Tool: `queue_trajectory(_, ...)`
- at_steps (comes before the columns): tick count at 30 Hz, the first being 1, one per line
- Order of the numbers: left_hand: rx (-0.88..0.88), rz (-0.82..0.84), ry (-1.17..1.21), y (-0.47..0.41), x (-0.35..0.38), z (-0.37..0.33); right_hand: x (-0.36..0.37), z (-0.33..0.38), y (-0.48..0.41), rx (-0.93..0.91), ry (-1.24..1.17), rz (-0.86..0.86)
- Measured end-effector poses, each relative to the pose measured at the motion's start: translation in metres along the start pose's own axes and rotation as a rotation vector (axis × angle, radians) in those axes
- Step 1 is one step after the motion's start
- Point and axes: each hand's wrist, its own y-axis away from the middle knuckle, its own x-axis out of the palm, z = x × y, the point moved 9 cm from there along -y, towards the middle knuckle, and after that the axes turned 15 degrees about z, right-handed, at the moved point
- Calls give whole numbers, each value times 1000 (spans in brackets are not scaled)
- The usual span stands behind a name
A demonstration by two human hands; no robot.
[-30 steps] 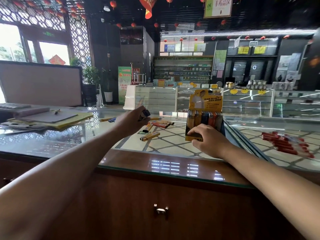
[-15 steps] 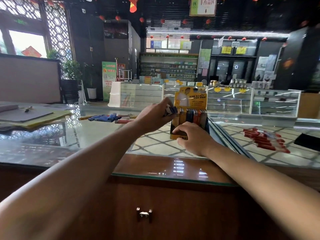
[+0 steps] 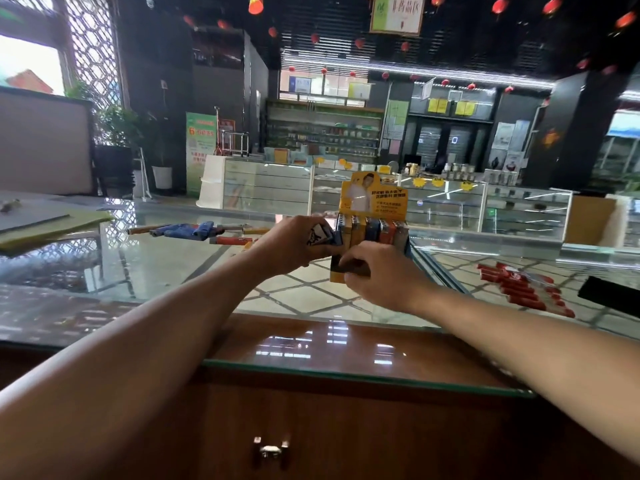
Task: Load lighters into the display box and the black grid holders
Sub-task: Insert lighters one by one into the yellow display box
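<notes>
Far left on the glass counter (image 3: 156, 271), slim blue plastic lighters (image 3: 183, 232) are seen lying flat. Right of them, a white-and-black printed lighter with a blue end (image 3: 320, 237) is pinched in the curled fingers of the left hand (image 3: 291, 245). Its long axis is held nearly level, pointing right at the tall yellow cardboard display box (image 3: 374, 202). The box's near front is gripped by the right hand (image 3: 377, 275). The lighter is best turned upright to match the standing row, then lowered into the left-hand slot while the box is braced. Red lighters (image 3: 519, 285) are heaped far right.
</notes>
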Motion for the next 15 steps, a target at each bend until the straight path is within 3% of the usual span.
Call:
queue_trajectory(5, -7, -19, 146, 0, -4, 7, -35, -11, -7, -3, -132, -290)
queue_trajectory(15, 27, 36, 110, -1, 7, -12, -35, -9, -4, -82, -343, -193)
